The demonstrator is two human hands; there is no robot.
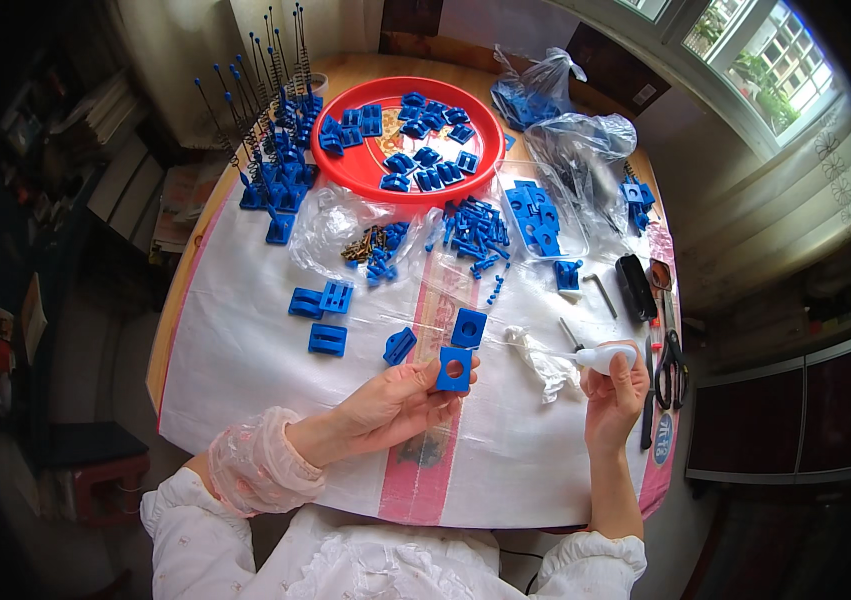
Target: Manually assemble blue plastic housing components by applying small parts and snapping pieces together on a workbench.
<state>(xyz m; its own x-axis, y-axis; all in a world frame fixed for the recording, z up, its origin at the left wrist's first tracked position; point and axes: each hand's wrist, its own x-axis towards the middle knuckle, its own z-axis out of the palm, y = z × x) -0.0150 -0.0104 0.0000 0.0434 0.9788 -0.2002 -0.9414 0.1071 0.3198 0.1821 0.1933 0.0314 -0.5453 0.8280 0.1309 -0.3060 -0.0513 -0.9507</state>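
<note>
My left hand (382, 408) pinches a flat blue square plate with a round hole (453, 383) at its edge, above the near middle of the table. In my right hand (613, 402) is a small white squeeze bottle (607, 354), its thin nozzle pointing left. A second blue square piece with a hole (468, 328) lies just beyond the held plate. To the left of that rests a blue bracket-like piece (400, 346). A crumpled white tissue (543, 365) sits between my hands. Further left are several similar blue pieces (327, 340).
At the back, a red round tray (491, 150) bears several blue pieces. Blue stands with springs (280, 190) crowd the far left. Small blue pegs (477, 232) lie mid-table, beside a clear plastic box (577, 240). Scissors (672, 365) and a black case (635, 288) line the right edge.
</note>
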